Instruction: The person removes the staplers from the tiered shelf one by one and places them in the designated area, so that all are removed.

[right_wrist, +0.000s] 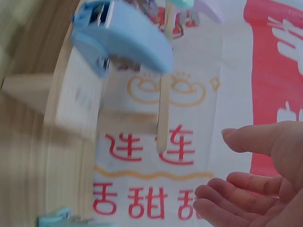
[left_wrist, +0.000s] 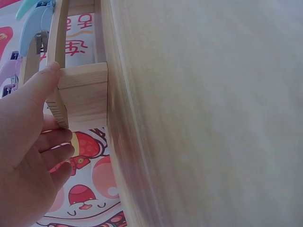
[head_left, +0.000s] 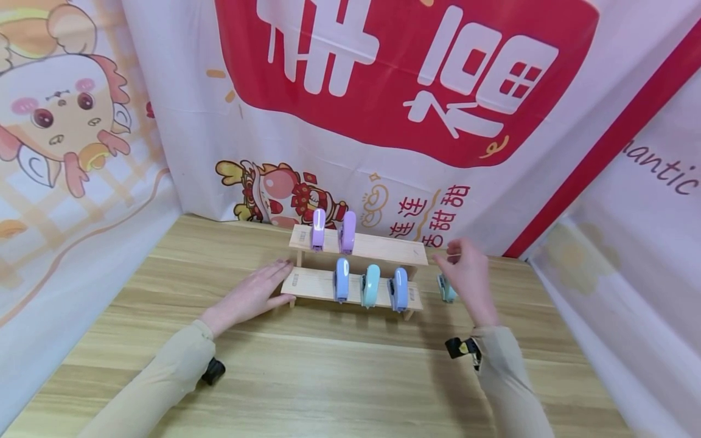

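Observation:
A two-tier wooden rack (head_left: 389,246) stands at the back of the table. Two purple staplers (head_left: 347,232) sit on its upper tier; the lower tier bears a blue stapler (head_left: 342,280), a teal stapler (head_left: 370,286) and another blue stapler (head_left: 400,289). My left hand (head_left: 249,298) grips the lower tier's left end, thumb at the front edge and fingers behind. Holding nothing, my right hand (head_left: 465,274) hovers by the rack's right end, its thumb and fingers apart in the right wrist view. Below it on the table lies another teal stapler (head_left: 445,289), partly hidden by the hand.
Behind the rack hangs a white cloth (head_left: 181,121) with a large red print, and more printed cloth walls the left and right sides. The wood-grain table (head_left: 328,377) stretches in front of the rack. Each forearm wears a black wrist strap (head_left: 462,350).

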